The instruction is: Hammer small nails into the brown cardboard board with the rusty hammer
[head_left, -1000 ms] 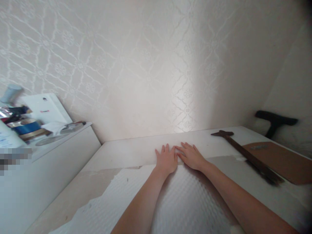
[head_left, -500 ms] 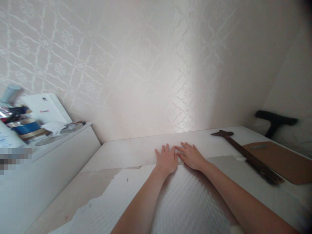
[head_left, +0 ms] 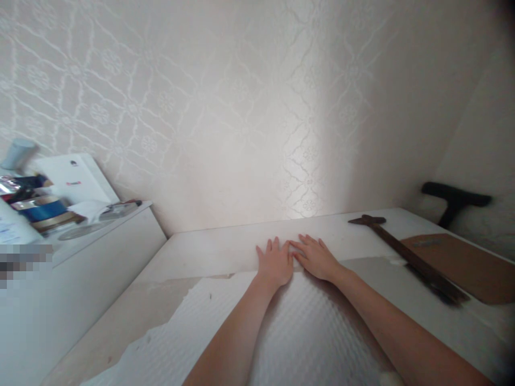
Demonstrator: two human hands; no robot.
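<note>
My left hand (head_left: 276, 264) lies flat with its fingers spread on the white tabletop (head_left: 217, 249), near the wall. Just right of it, my right hand (head_left: 316, 257) also rests palm down, fingers apart. The thumbs and index fingers of the two hands meet or nearly meet. Beneath my wrists and forearms spreads a white, bumpy-textured sheet (head_left: 306, 327) with a ragged left edge. Its far edge ends at about my palms. Neither hand holds anything.
To the right lie a dark hammer (head_left: 396, 246) and a brown board (head_left: 462, 262). Behind them stands a black T-shaped handle (head_left: 454, 198). At left, a white cabinet (head_left: 116, 268) carries a tape roll (head_left: 42, 208), a white box (head_left: 78, 179) and clutter. Patterned wallpaper (head_left: 241, 118) rises behind.
</note>
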